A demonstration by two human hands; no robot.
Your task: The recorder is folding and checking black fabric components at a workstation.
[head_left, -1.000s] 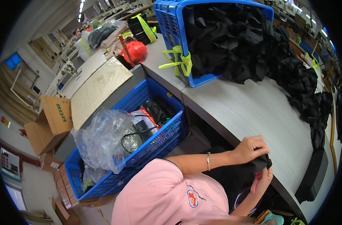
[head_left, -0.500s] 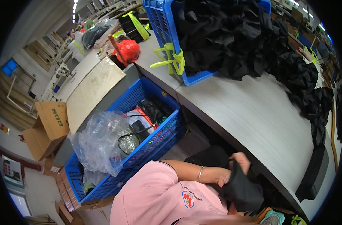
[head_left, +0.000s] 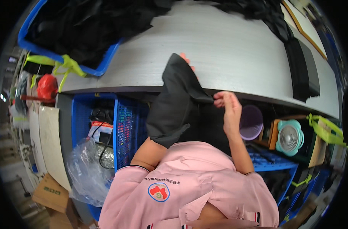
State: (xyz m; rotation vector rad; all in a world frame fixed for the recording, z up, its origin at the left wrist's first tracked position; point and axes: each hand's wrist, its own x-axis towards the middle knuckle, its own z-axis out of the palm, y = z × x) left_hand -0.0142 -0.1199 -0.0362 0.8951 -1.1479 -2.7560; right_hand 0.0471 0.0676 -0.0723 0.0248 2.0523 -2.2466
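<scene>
A piece of black fabric point(head_left: 170, 103) is lifted over my lap at the table's near edge. It covers most of my left hand point(head_left: 186, 63) and forearm; only the fingertips show past its far edge, and the thumb is hidden. The cloth hangs from that hand, its lower end lying over my forearm. To the right, my right hand point(head_left: 230, 108) is closed, with thumb and fingertips pinching a drawn-out corner of the same fabric.
Ahead is the grey table point(head_left: 220, 49). A blue crate point(head_left: 111, 63) of black cloth stands far left, and more black pieces lie along the back. Below left is a blue basket point(head_left: 122, 129) with plastic bags; at right, a purple bin point(head_left: 251, 122) and a teal fan point(head_left: 289, 138).
My view has swung right and down. The black fabric, bunched close between my hands before, is now raised and spread over my left hand, while my right hand has moved apart with its corner.
</scene>
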